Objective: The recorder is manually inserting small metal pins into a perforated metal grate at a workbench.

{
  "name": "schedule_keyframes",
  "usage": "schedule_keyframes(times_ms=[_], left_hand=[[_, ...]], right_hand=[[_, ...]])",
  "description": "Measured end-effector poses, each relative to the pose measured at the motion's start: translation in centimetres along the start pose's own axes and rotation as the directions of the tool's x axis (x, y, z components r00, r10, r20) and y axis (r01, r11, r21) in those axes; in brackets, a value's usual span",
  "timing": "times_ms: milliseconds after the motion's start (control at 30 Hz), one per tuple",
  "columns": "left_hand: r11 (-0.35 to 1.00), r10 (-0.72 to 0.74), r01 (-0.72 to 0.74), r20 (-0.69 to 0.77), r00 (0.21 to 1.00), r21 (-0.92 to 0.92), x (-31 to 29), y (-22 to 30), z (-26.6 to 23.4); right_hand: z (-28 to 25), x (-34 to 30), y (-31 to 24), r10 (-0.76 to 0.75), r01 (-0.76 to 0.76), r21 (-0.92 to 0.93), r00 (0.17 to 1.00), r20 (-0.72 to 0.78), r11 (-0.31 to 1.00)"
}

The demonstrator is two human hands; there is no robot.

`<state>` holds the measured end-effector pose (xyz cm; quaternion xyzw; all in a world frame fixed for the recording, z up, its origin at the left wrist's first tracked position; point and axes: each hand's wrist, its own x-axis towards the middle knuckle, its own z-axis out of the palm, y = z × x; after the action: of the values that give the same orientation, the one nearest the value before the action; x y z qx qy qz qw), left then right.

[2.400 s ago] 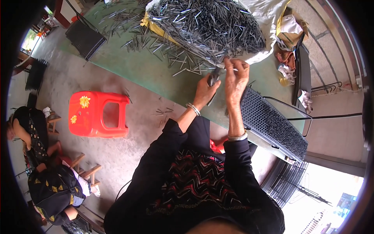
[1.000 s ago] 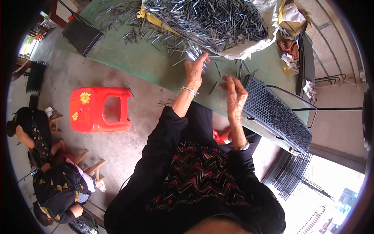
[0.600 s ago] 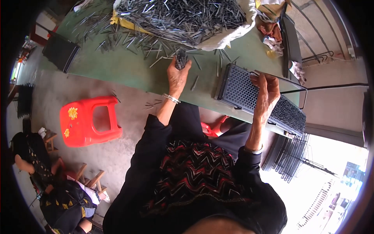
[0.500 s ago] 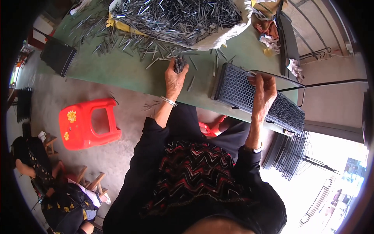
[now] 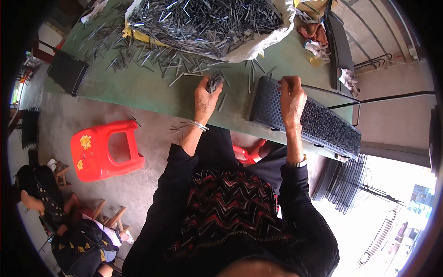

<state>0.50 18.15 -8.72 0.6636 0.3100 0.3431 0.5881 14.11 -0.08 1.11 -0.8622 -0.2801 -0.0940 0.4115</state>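
Observation:
My left hand [image 5: 206, 99], above the near part of the green table [image 5: 152, 90], is closed round a bunch of thin dark strips [image 5: 215, 81] whose ends stick up past the fingers. To its right, my right hand [image 5: 292, 99] is over a long black tray full of round holes [image 5: 270, 104]. Its fingers are pinched together, and whatever is between them cannot be made out. Dark pieces densely fill the tray's right part, while open holes show at its left end. A large white sack [image 5: 258, 48] lies open beyond my hands, heaped with more dark strips [image 5: 203, 23].
Loose strips [image 5: 134, 60] are scattered left of the sack. A black box-like object [image 5: 68, 71] stands at the table's left end. A red plastic stool [image 5: 99, 150] is on the floor. Two people [image 5: 83, 247] are at lower left. Crumpled gloves [image 5: 318, 48] lie at far right.
My right hand has moved left along the tray, baring more of its filled part. My left hand stays nearly in place, still gripping the strips.

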Motion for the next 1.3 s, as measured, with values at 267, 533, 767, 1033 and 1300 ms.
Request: schedule_keyframes(times_ms=[267,533,767,1033,1300], left_hand=[[1.000,-0.013,0.012,0.047,0.999,0.022,-0.4,0.2,-0.3],[0.867,-0.201,0.172,-0.013,0.980,-0.468,1.6,0.8,-1.6],[0.507,-0.477,0.385,0.120,0.870,-0.771,1.7,1.7,-2.5],[0.541,-0.389,0.465,0.282,0.877,-0.701,-0.1,2.4,-4.0],[0.340,-0.463,0.525,0.347,0.816,-0.780,-0.7,3.7,-4.6]], right_hand=[[1.9,-0.4,0.2,-0.128,0.126,-0.199,0.992,0.005,0.972],[2.8,-0.9,-1.2,-0.166,0.166,-0.338,0.986,0.028,0.926],[8.1,-5.5,-4.5,-0.527,0.645,-0.191,0.732,0.432,0.740],[10.6,-7.5,-2.5,-0.546,0.701,-0.126,0.644,0.536,0.702],[7.8,-5.2,-4.3,-0.171,0.120,0.202,0.951,0.258,0.972]])
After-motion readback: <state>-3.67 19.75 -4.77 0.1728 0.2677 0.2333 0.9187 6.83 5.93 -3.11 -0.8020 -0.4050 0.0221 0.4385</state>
